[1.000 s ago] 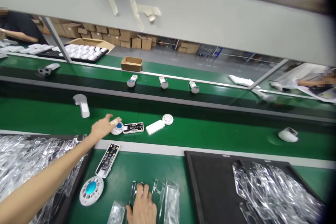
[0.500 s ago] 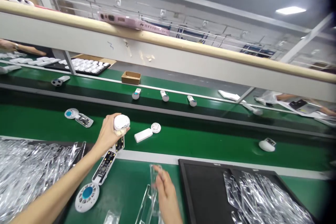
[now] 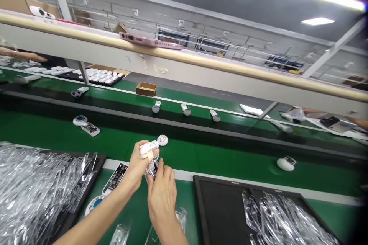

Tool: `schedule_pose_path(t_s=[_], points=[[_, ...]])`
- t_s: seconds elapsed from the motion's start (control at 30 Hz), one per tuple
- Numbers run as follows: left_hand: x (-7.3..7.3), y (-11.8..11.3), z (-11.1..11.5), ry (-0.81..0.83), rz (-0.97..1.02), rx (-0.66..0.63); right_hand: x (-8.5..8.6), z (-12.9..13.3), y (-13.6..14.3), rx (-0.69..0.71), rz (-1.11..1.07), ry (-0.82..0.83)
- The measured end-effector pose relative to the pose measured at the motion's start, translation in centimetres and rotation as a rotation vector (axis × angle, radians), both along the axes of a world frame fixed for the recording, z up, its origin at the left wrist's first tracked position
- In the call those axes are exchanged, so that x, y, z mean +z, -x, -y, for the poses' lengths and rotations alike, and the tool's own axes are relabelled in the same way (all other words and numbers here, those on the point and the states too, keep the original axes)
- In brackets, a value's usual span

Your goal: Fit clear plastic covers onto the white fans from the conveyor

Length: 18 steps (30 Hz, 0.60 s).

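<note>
My left hand (image 3: pixel 136 166) is closed around the head of a white handheld fan (image 3: pixel 148 147), with a pale yellowish covering on a finger. The fan's handle points down, with its dark circuit board partly in sight. My right hand (image 3: pixel 162 189) grips that handle from the right, thumb on one side and fingers on the other. Whether a clear plastic piece is between them is hidden. Under my left forearm lies another opened fan with an exposed circuit board (image 3: pixel 115 178). Clear plastic pieces (image 3: pixel 181 218) lie below my right hand.
A tray heaped with clear plastic parts (image 3: pixel 43 187) lies at left; a black tray (image 3: pixel 221 206) holds more at right. Several fans rest on the green belt (image 3: pixel 230 149), including an opened one (image 3: pixel 90 128). Beyond stands a small cardboard box (image 3: pixel 146 89) under a shelf rail (image 3: pixel 201 63).
My left hand has moved right with the fan. My right hand has risen from the clear plastic strips to the fan's handle, bringing both hands together. The view has tilted up slightly.
</note>
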<state>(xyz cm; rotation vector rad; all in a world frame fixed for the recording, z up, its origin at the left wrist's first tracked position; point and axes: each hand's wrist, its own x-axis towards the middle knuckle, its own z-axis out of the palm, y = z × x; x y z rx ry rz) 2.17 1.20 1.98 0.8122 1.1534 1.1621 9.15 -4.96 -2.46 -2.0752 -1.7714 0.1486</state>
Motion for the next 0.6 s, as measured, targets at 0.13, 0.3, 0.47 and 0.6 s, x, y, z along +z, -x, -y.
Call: schedule_pose_path(t_s=[0.13, 0.3, 0.47, 0.6], points=[[-0.1, 0.2, 0.0, -0.003, 0.045, 0.057, -0.2, 0.7, -0.8, 0.037, -0.027, 0.093], [-0.1, -0.2, 0.5, -0.051, 0.037, 0.102, -0.5, 1.8, -1.9, 0.046, -0.110, 0.168], [0.3, -0.8, 0.7, -0.145, -0.045, 0.135, 0.1, 1.1, -2.7, 0.044, -0.043, 0.166], [0.3, -0.4, 1.1, -0.144, -0.049, 0.110, -0.4, 0.9, -3.8, 0.151, -0.216, 0.051]])
